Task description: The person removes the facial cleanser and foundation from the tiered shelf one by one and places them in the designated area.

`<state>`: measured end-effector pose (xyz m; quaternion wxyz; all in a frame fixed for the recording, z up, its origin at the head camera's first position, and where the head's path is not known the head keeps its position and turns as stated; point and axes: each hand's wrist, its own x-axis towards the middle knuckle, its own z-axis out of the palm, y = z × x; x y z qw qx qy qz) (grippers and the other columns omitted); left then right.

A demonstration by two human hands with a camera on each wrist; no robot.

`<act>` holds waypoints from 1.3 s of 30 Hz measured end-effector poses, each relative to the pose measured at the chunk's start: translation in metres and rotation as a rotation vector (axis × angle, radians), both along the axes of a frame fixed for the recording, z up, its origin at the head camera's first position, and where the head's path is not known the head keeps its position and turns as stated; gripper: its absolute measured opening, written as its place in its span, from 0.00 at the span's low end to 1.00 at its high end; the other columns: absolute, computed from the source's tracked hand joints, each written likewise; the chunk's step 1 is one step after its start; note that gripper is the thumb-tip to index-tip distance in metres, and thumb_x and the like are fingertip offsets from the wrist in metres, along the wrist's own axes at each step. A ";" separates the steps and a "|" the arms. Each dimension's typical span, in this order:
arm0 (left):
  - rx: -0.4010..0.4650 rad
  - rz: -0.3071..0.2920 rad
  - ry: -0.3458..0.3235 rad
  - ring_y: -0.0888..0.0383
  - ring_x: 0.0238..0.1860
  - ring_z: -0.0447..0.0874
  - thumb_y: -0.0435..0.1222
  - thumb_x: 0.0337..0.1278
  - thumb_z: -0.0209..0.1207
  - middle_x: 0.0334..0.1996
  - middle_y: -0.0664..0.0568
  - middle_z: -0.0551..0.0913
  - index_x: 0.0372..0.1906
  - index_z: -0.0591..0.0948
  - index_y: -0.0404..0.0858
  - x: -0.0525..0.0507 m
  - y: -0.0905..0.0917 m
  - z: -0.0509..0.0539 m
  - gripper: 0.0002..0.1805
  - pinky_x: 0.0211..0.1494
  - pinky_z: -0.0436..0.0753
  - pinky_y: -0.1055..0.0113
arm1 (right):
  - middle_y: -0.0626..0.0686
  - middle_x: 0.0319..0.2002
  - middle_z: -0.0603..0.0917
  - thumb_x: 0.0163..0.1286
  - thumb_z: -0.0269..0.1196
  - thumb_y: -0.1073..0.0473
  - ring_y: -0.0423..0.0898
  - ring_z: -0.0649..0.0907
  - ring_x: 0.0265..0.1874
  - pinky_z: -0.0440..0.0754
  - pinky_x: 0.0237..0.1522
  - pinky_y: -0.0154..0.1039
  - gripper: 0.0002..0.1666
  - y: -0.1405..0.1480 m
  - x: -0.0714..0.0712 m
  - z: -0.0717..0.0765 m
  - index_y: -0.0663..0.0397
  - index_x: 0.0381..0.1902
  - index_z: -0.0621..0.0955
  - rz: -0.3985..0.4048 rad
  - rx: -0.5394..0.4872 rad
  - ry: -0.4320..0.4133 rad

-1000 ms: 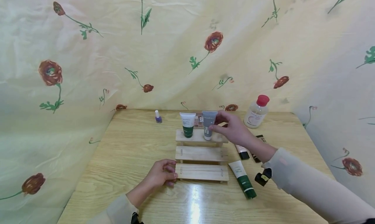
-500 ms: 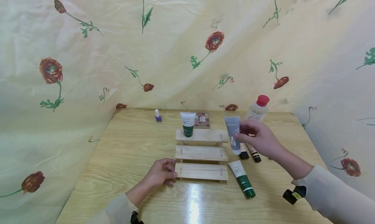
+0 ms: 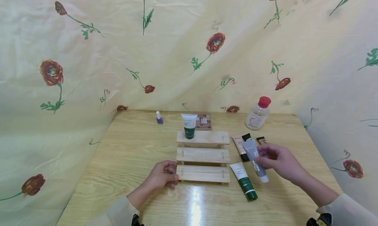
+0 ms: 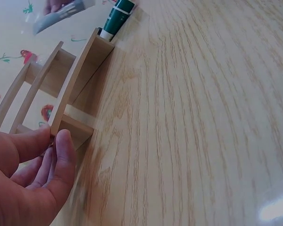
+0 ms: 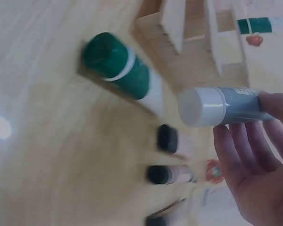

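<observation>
A three-tier wooden shelf (image 3: 203,154) stands mid-table. My left hand (image 3: 160,176) pinches the left end of its lowest tier between thumb and fingers, as the left wrist view (image 4: 33,174) confirms. My right hand (image 3: 280,160) grips a grey squeeze tube (image 3: 254,162) with a white cap, held tilted in the air right of the shelf. Below and left of that tube, a white-and-green tube (image 3: 244,182) lies on the table. On the top tier a smaller white-and-green tube (image 3: 189,126) stands on its cap.
Pinkish tube (image 3: 240,147) and other small dark-ended cosmetics (image 3: 261,140) lie behind the held tube, partly covered. A clear bottle (image 3: 257,116) with a red cap stands at the back right. Behind the shelf sits a checkered palette (image 3: 204,121); purple nail polish (image 3: 159,118) is back left.
My right hand has lifted the grey tube off the top tier and carried it right and toward me, tilting it. The left hand has stayed on the shelf.
</observation>
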<state>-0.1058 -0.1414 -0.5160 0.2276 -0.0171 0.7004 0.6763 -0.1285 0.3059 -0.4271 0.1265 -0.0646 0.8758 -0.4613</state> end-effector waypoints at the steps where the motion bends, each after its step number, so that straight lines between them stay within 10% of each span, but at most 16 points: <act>1: 0.000 -0.001 0.001 0.51 0.33 0.86 0.20 0.58 0.66 0.42 0.41 0.77 0.67 0.71 0.24 0.000 0.000 0.000 0.31 0.36 0.94 0.55 | 0.60 0.46 0.84 0.69 0.71 0.54 0.46 0.85 0.40 0.93 0.38 0.40 0.31 0.003 0.002 -0.005 0.64 0.63 0.77 -0.004 -0.001 -0.013; 18: -0.005 -0.001 0.007 0.52 0.34 0.87 0.20 0.58 0.65 0.41 0.42 0.77 0.66 0.71 0.24 0.000 -0.002 -0.001 0.30 0.37 0.94 0.54 | 0.58 0.45 0.86 0.66 0.73 0.53 0.47 0.86 0.38 0.92 0.33 0.44 0.34 0.030 0.034 -0.072 0.69 0.63 0.76 -0.113 -0.019 -0.226; 39: -0.010 -0.009 0.002 0.51 0.34 0.87 0.21 0.59 0.66 0.42 0.41 0.77 0.68 0.70 0.25 0.000 -0.001 -0.001 0.31 0.37 0.94 0.53 | 0.56 0.45 0.85 0.69 0.71 0.52 0.48 0.84 0.40 0.93 0.35 0.43 0.32 0.030 0.030 -0.078 0.68 0.62 0.78 -0.137 0.076 -0.286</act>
